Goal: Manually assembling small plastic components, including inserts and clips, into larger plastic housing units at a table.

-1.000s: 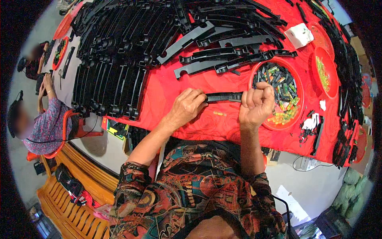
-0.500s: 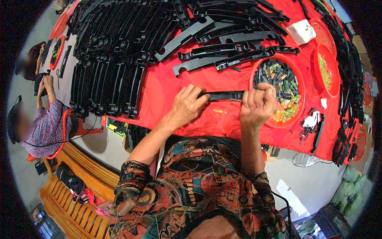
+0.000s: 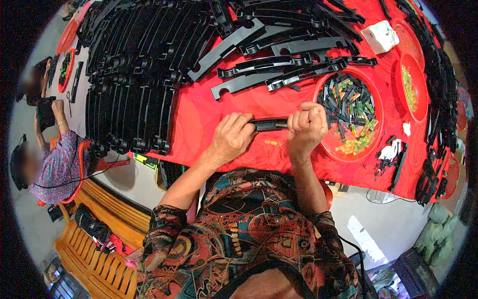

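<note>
A long black plastic strip (image 3: pixel 269 124) lies across the red tablecloth (image 3: pixel 199 119) between my hands. My left hand (image 3: pixel 230 140) grips its left end with fingers curled over it. My right hand (image 3: pixel 306 127) is closed around its right end, knuckles up. A small yellow piece (image 3: pixel 273 143) lies on the cloth just below the strip. To the right of my right hand stands a round red tray (image 3: pixel 374 130) filled with several small black, yellow and green parts.
Rows of stacked black strips (image 3: pixel 134 89) cover the table's left and far side. More loose strips (image 3: pixel 284 70) lie beyond my hands. A white box (image 3: pixel 380 36) and a second red tray (image 3: pixel 413 89) sit far right. Another person (image 3: pixel 55 159) sits at the left.
Both hands still hold the black strip; they have shifted only slightly, and the right fist has closed tighter over its end.
</note>
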The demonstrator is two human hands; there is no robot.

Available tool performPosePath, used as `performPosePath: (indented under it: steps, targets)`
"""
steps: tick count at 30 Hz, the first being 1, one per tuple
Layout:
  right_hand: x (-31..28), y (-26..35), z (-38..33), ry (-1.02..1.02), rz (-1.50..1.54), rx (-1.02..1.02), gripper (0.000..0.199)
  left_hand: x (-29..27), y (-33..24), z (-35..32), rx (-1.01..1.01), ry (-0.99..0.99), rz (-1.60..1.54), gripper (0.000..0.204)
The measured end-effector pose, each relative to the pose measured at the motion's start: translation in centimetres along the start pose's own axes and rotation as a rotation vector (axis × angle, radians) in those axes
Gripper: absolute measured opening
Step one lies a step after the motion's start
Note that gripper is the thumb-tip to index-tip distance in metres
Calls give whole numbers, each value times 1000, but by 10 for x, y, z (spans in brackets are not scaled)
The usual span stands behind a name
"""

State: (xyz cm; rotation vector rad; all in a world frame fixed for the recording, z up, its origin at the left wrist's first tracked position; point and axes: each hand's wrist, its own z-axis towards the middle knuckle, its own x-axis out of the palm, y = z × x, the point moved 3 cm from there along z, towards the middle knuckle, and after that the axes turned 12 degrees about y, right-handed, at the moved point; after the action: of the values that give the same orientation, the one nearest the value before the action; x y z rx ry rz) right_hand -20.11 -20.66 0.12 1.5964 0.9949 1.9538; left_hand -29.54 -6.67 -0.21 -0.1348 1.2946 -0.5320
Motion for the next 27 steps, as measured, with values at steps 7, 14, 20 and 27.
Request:
performPosePath:
  steps: [7,14,20,27]
  targets:
    - [-4,-1,2,-9,74,11,20,0,-4,2,-14,67,97,19]
    - [-7,-3,2,-69,105,30,21,0,-7,6,-70,157,108,23]
    - [-6,-7,4,-78,79,45,27,1,-5,7,-62,154,89,26]
    - [-5,-12,6,-62,-19,57,30,2,-7,9,-29,122,120,28]
